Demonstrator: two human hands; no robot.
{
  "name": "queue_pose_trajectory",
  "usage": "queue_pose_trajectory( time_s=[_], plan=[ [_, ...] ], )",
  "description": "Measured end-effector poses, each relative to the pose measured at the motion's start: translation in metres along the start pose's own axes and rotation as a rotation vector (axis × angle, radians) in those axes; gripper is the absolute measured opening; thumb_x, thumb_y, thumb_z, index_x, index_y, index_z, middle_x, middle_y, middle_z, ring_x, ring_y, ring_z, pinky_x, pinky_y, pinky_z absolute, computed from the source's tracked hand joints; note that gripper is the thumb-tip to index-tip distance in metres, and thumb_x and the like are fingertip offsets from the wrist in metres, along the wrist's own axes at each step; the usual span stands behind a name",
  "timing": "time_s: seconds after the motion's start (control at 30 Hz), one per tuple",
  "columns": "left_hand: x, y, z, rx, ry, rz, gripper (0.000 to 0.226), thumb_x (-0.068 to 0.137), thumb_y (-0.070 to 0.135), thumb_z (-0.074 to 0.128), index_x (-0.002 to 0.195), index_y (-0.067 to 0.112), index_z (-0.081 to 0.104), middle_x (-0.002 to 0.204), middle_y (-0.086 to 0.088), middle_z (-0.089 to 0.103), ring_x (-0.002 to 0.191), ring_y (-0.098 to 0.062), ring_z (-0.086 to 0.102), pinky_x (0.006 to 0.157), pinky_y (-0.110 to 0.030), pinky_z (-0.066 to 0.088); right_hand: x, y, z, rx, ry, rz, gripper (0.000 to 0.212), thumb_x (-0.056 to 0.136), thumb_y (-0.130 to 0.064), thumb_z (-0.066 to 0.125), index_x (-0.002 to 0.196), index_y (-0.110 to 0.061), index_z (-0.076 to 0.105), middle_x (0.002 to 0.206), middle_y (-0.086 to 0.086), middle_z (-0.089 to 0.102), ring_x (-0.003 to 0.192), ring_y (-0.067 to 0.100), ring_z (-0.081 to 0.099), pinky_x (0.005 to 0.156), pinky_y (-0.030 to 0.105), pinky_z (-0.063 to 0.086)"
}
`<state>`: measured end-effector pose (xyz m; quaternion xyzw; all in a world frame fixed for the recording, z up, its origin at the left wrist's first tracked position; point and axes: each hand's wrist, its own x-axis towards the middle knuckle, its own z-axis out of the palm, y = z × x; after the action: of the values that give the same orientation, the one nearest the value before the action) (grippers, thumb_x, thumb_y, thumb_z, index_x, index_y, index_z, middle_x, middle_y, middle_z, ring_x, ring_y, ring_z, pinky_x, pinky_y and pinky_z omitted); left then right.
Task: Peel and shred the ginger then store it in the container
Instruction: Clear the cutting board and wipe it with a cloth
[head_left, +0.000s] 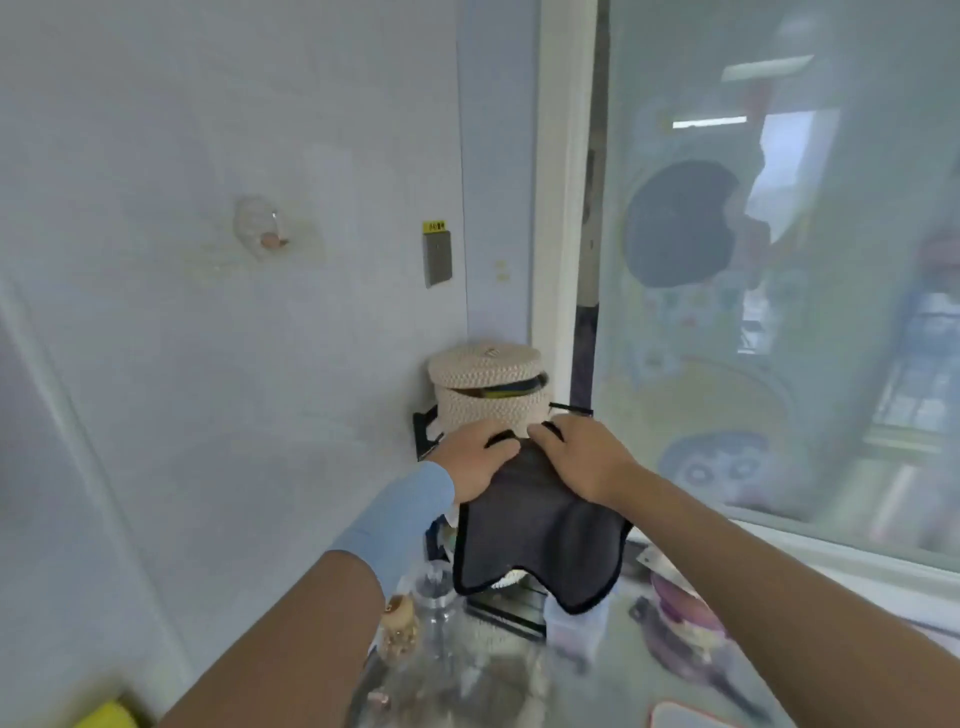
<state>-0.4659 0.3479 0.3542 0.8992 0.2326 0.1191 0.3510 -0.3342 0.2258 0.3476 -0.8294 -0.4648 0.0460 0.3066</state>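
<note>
Both hands on the dark grey, black-edged cloth (540, 525): left hand (480, 460) and right hand (584, 460) curl their fingers (543, 435) over its top edge (ginger indistinguishable on the blurred worktop (493, 675) below).

A light blue sleeve band (395, 512) is worn on the left forearm, running from the wrist behind the left hand (480, 460) to about mid-forearm. The part of that arm nearer the camera is left bare. The right forearm (727, 561) and right hand (582, 460) are uncovered.
</note>
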Motion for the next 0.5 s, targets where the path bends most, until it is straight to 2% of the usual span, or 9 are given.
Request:
queue_pose_trajectory(
  time_s=[0.07, 0.17, 0.23, 0.3, 0.4, 0.43, 0.5],
  plan=[
    [0.007, -0.016, 0.039, -0.015, -0.052, -0.048, 0.039, 0.101, 0.037, 0.041, 0.133, 0.017, 0.051, 0.131, -0.006, 0.055, 0.117, -0.027, 0.053, 0.098, -0.036, 0.043, -0.028, 0.040, 0.009, -0.003, -0.098, 0.120, 0.034, 0.100, -0.050, 0.045, 0.075, -0.029, 0.054, 0.083, -0.007, 0.058, 0.083, 0.019, 0.055, 0.076, 0.035, 0.041],
    [0.010, -0.036, 0.104, -0.067, -0.127, -0.119, 0.039, 0.103, 0.035, 0.033, 0.129, 0.012, 0.051, 0.130, -0.012, 0.055, 0.115, -0.032, 0.053, 0.100, -0.042, 0.042, -0.068, 0.096, 0.026, 0.148, -0.203, 0.315, 0.031, 0.097, -0.038, 0.054, 0.079, -0.015, 0.063, 0.083, 0.000, 0.063, 0.077, 0.016, 0.056, 0.081, 0.036, 0.046],
    [0.010, -0.046, 0.147, -0.043, -0.209, -0.152, 0.038, 0.103, 0.037, 0.030, 0.128, 0.015, 0.048, 0.129, -0.011, 0.051, 0.114, -0.029, 0.049, 0.100, -0.040, 0.038, -0.091, 0.126, 0.042, 0.169, -0.296, 0.394, 0.023, 0.095, -0.027, 0.054, 0.085, -0.009, 0.065, 0.084, -0.001, 0.063, 0.075, 0.012, 0.054, 0.079, 0.028, 0.045],
    [0.012, -0.052, 0.185, 0.005, -0.322, -0.170, 0.037, 0.104, 0.036, 0.030, 0.129, 0.015, 0.048, 0.129, -0.011, 0.050, 0.117, -0.030, 0.048, 0.096, -0.037, 0.036, -0.108, 0.151, 0.059, 0.139, -0.432, 0.429, 0.019, 0.094, -0.017, 0.048, 0.079, -0.011, 0.057, 0.080, -0.003, 0.053, 0.075, 0.012, 0.049, 0.074, 0.025, 0.042],
    [0.025, -0.068, 0.235, 0.173, -0.610, -0.233, 0.037, 0.101, 0.032, 0.034, 0.128, 0.013, 0.051, 0.123, -0.013, 0.053, 0.115, -0.032, 0.052, 0.087, -0.036, 0.037, -0.120, 0.188, 0.085, 0.137, -0.567, 0.495, 0.025, 0.093, -0.012, 0.044, 0.069, -0.016, 0.046, 0.080, -0.001, 0.046, 0.075, 0.013, 0.043, 0.073, 0.030, 0.034],
    [0.029, -0.073, 0.247, 0.237, -0.690, -0.252, 0.037, 0.099, 0.031, 0.036, 0.126, 0.012, 0.052, 0.122, -0.013, 0.054, 0.111, -0.033, 0.053, 0.085, -0.035, 0.038, -0.121, 0.198, 0.094, 0.126, -0.597, 0.518, 0.021, 0.093, -0.014, 0.045, 0.073, -0.016, 0.051, 0.082, -0.001, 0.047, 0.079, 0.014, 0.044, 0.075, 0.030, 0.035],
    [0.039, -0.084, 0.269, 0.297, -0.731, -0.292, 0.039, 0.093, 0.031, 0.039, 0.124, 0.015, 0.056, 0.120, -0.012, 0.057, 0.106, -0.031, 0.055, 0.082, -0.033, 0.040, -0.118, 0.220, 0.108, 0.109, -0.619, 0.539, 0.018, 0.092, -0.015, 0.047, 0.100, -0.009, 0.062, 0.086, -0.002, 0.048, 0.089, 0.018, 0.046, 0.079, 0.030, 0.039]
  ],
)
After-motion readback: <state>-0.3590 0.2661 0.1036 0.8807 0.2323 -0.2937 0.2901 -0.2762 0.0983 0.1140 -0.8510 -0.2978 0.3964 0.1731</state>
